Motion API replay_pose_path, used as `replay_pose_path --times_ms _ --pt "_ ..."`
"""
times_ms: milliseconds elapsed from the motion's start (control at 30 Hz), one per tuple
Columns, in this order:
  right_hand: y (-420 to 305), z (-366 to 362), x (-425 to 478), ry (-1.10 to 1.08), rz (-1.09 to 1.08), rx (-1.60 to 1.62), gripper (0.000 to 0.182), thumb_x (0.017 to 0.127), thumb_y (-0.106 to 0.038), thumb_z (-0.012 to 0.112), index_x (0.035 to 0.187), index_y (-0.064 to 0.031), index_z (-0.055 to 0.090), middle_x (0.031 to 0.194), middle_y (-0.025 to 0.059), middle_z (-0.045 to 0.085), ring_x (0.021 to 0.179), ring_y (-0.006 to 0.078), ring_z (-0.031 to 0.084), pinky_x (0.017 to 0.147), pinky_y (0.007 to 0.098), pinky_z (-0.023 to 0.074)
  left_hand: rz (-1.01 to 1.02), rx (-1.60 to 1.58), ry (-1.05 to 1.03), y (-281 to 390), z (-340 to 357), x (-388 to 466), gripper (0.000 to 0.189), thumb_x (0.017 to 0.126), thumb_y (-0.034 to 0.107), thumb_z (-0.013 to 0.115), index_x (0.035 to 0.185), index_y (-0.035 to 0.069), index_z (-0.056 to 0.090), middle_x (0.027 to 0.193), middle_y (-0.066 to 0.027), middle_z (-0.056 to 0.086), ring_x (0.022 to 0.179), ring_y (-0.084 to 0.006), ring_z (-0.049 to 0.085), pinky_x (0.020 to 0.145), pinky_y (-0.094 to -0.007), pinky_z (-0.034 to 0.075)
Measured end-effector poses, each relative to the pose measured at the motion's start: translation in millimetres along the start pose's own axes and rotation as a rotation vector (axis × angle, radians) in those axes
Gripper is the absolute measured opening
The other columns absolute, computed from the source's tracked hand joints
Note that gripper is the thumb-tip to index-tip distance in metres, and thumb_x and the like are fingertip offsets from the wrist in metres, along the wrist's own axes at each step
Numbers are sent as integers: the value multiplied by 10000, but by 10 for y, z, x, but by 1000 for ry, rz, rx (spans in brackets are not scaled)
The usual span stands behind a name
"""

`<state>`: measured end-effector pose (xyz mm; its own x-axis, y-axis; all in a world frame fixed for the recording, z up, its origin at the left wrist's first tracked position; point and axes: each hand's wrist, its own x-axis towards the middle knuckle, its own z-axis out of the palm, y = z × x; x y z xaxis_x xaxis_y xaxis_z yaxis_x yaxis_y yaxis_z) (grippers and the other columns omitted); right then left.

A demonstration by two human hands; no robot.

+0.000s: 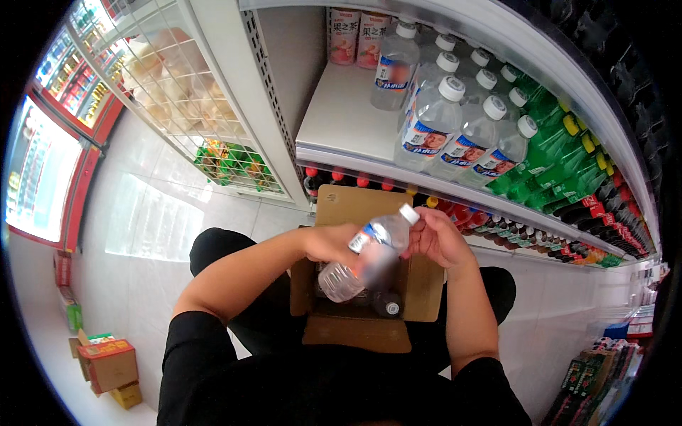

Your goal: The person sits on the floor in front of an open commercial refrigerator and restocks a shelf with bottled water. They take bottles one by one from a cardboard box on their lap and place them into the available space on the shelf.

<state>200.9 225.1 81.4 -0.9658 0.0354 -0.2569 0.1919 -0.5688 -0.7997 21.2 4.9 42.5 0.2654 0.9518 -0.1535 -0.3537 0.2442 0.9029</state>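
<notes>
A clear plastic drink bottle (pixel 388 231) with a white cap and a blue-and-white label is tilted over the carton, cap towards the upper right. My left hand (pixel 334 242) grips it around its body. My right hand (pixel 434 239) is at the cap end, fingers loosely curved and apart; whether they touch the bottle is hard to tell. Below is an open cardboard carton (pixel 358 335), flaps spread, between my knees. Inside it stands a capped bottle (pixel 391 308), with others partly hidden by my left hand and the held bottle.
Ahead, a white shelf (pixel 341 117) bears rows of similar water bottles (pixel 426 133), pink drink cartons (pixel 345 37) and green soda bottles (pixel 554 170). More bottles line the lower shelf. A wire rack (pixel 176 96) stands left. Cardboard boxes (pixel 109 365) sit at lower left, stacked cases (pixel 586 378) at lower right.
</notes>
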Motion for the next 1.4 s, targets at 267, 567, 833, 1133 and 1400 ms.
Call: replay_pose_path --times_ms 267,567,833,1133,1400 --pt "435 -232 145 -48 -159 -905 248 1008 -159 632 1209 -14 643 1060 92 733 883 155 676 797 280 529 597 -372 361 717 170 -230 788 803 339 897 1399 49 471 1474 -152 532 1251 -255 595 1042 -419 504" --pt "481 -147 61 -275 56 -1396 486 967 -362 662 1306 -18 606 1231 255 655 1183 426 616 1000 491 499 902 687 1004 903 -169 -359 764 802 -90 771 1425 145 397 1591 -178 398 1383 -314 497 1122 -447 472" --pt "433 -117 109 -262 106 -1438 494 966 -367 655 1309 -15 602 1242 266 647 1178 443 610 999 496 499 826 993 1144 900 -423 -384 758 778 -39 819 1409 58 410 1493 -173 504 1362 -289 521 1115 -402 457" --pt "444 -86 68 -168 155 -1513 530 971 -363 642 1368 -18 578 1300 266 621 1214 431 599 1019 493 498 490 675 919 1465 -409 -125 673 852 29 806 1413 3 433 1213 -95 647 1080 -185 659 970 -359 534" --pt "477 -27 49 -199 159 -1547 523 966 -366 658 1352 -22 580 1263 283 627 1208 448 596 1021 503 498 523 813 855 1575 -730 399 584 926 52 746 1416 -1 433 1163 -70 628 1100 -142 600 1013 -335 489"
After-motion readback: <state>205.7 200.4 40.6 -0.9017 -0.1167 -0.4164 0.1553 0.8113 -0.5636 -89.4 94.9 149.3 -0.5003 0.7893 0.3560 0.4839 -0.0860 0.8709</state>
